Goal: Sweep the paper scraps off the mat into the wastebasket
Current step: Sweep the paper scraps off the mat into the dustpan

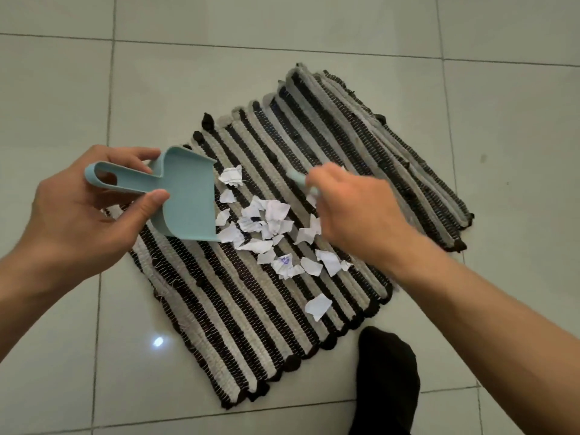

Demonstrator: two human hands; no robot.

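A black-and-grey striped mat lies on the tiled floor. Several torn white paper scraps are heaped in its middle, and one scrap lies apart nearer the front edge. My left hand grips the handle of a light-blue dustpan, whose open lip rests on the mat against the left side of the heap. My right hand is closed around a light-blue brush handle on the right of the scraps. The brush's bristles are hidden under the hand. No wastebasket is in view.
Pale floor tiles surround the mat on every side. A foot in a black sock stands on the floor just off the mat's near right corner.
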